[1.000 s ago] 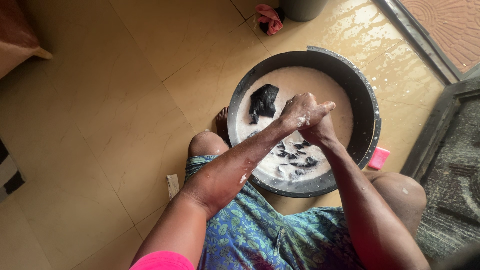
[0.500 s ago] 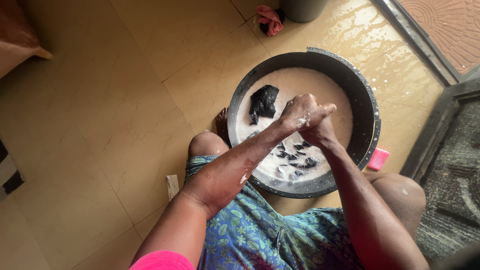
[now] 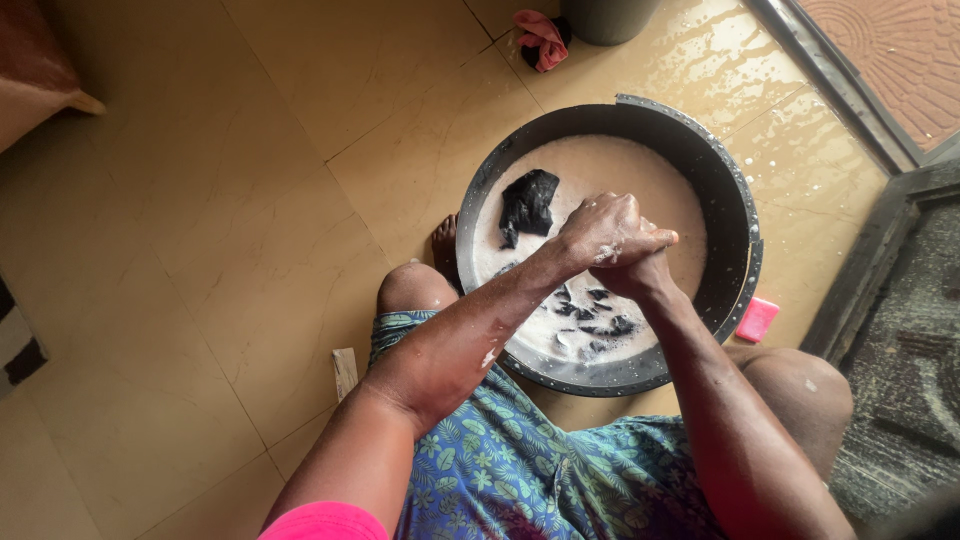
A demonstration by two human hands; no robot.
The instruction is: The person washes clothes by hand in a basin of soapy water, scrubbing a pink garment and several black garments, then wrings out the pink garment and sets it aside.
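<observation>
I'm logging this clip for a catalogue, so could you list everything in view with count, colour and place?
Basin: one, dark metal, on the floor between the knees, filled with milky soapy water.
Dark cloth: one black lump floating at the basin's far left; more dark folds at the near side.
Pink block: one, on the floor right of the basin.
Pink rag: one, on the floor beyond the basin.
Grey bin: one, top edge, partly cut off.
Tiled floor: tan, wet near the doorway.
Left hand: fisted over the basin, pressed against the right hand.
</observation>
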